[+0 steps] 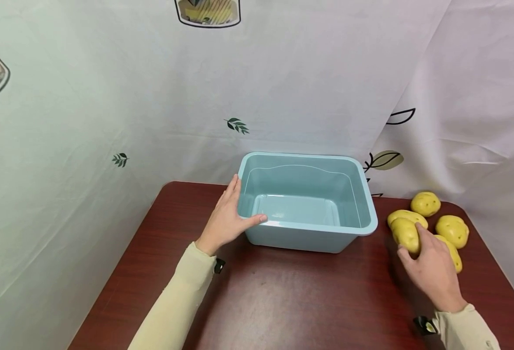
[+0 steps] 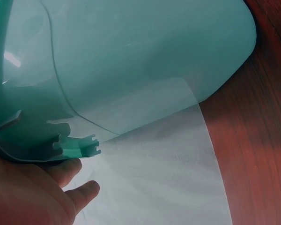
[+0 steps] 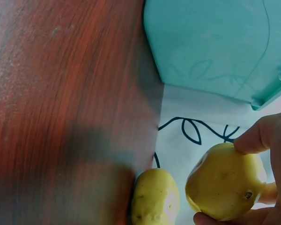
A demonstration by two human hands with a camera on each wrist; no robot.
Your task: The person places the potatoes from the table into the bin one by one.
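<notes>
A light blue plastic tub (image 1: 305,233) stands upright on the table, and its inside is bare in the head view. At its left front corner, my left hand (image 1: 226,218) rests against the rim with straight fingers and the thumb spread along the front edge. To the right of the tub, my right hand (image 1: 436,267) holds a yellow potato (image 1: 405,236) between thumb and fingers. The right wrist view shows this held potato (image 3: 225,183) raised beside another potato (image 3: 155,197). In the left wrist view, the fingertips (image 2: 86,190) reach past the tub's rim.
Around my right hand lie several more potatoes, one at the back (image 1: 426,204), one at the right (image 1: 452,231) and one partly behind the hand (image 1: 451,253). The dark red wooden table (image 1: 261,301) ends against a pale patterned cloth (image 1: 305,97).
</notes>
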